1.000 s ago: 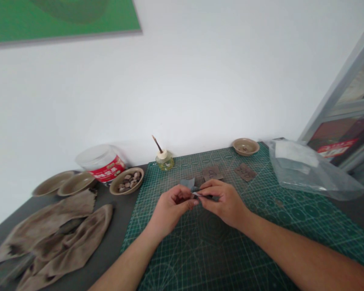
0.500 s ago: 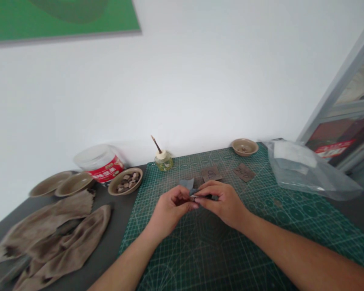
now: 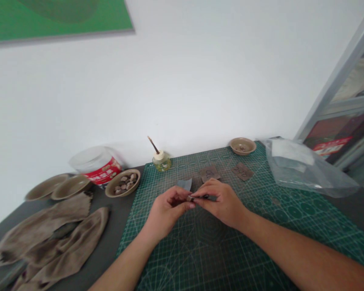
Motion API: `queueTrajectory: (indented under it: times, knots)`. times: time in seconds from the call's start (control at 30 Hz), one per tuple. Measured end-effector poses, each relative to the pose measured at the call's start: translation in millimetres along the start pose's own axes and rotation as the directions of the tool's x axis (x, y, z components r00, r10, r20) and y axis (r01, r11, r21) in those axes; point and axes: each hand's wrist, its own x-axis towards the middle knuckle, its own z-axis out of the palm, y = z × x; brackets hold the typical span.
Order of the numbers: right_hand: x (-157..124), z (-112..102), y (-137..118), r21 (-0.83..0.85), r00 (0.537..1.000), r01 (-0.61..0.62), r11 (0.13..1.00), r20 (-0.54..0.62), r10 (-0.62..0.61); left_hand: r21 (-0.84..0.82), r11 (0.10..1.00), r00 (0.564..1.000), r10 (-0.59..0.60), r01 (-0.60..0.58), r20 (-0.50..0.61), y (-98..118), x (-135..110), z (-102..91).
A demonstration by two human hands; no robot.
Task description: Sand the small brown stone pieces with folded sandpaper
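Note:
My left hand is closed over the cutting mat, pinching a small brownish piece between thumb and fingers; most of it is hidden. From the right, my right hand meets it, its thumb and fingers closed on a thin dark folded strip that looks like sandpaper. The fingertips of both hands nearly touch. Just behind them lies a blue-grey sheet of sandpaper. Two brown sandpaper squares with handwritten marks, one nearer and one farther right, rest on the green mat.
At the left are a bowl of small brownish lumps, two more bowls, a red-labelled tub and a crumpled brown cloth. A jar with a brush and another bowl stand by the wall. A plastic bag lies right.
The blue-grey bit that showed between my fingertips is now out of sight. Both hands keep their grip and stay close together. The whole view has shifted slightly.

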Motion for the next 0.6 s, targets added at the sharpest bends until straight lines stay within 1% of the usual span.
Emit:
queueTrajectory:
  times: [0.2,0.37,0.5,0.6]
  knots:
    - [-2.5,3.2,0.2,0.004,1.000,-0.025,1.000,-0.007,0.025,0.102,0.995,0.999,0.020,-0.023,0.033,-3.9,-1.5,1.0]
    - [-1.8,1.6,2.3,0.024,0.998,-0.056,0.998,-0.008,0.056,0.071,0.997,0.999,0.011,-0.014,0.032,-4.4,-2.0,1.5]
    - [-0.6,0.8,2.2,0.079,0.989,-0.146,0.986,-0.019,0.148,0.062,0.998,0.999,0.010,-0.012,0.030,-4.4,-1.3,-0.2]
    - [0.7,1.8,3.8,0.213,0.967,-0.254,0.943,0.025,0.255,0.025,1.000,1.000,0.009,-0.009,0.020,-4.8,-0.7,0.0]
